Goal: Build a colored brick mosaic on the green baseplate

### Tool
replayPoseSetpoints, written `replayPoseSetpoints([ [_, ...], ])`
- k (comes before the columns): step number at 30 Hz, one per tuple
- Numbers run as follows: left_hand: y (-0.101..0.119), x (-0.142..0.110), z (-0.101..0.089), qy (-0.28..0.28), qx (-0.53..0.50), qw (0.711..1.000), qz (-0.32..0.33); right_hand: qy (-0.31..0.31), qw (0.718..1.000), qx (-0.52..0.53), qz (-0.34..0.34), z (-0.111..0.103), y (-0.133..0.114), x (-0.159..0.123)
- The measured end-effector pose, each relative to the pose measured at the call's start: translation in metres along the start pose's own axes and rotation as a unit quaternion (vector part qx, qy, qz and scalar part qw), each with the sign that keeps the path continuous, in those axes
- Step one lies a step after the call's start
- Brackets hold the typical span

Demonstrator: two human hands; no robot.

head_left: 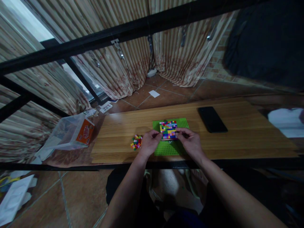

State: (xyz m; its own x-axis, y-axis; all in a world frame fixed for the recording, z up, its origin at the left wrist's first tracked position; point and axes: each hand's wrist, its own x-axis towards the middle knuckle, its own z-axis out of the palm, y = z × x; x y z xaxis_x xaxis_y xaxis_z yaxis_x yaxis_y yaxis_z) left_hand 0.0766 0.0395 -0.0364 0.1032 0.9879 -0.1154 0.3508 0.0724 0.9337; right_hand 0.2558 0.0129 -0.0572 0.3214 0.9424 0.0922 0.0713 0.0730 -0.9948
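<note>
A block of multicoloured toy building bricks (168, 126) rests over a green studded baseplate (165, 150) in the middle of the board. My left hand (150, 143) is closed, thumb and forefinger together at the block's left lower edge. On the opposite side, my right hand (192, 142) has its fingers closed against the block's right edge. Whether a single loose brick is hidden in the fingertips is too small to make out. Beside my left hand lies a small heap of loose bricks (136, 142) in mixed colours.
The wooden board (247, 136) carries a black phone-like slab (212, 119) on the right. Left of the board stands a clear plastic box (64, 133) with an orange label. A dark metal bar (99, 39) crosses in front of the curtains (133, 63). White paper (154, 93) lies on the tiled floor.
</note>
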Motion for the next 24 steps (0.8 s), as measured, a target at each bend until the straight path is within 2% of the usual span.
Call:
replayPoseSetpoints([
  [24, -0.006, 0.0011, 0.0033, 0.012, -0.018, 1.0, 0.001, -0.002, 0.999, 0.038, 0.035, 0.0005, -0.0001, 0.0051],
])
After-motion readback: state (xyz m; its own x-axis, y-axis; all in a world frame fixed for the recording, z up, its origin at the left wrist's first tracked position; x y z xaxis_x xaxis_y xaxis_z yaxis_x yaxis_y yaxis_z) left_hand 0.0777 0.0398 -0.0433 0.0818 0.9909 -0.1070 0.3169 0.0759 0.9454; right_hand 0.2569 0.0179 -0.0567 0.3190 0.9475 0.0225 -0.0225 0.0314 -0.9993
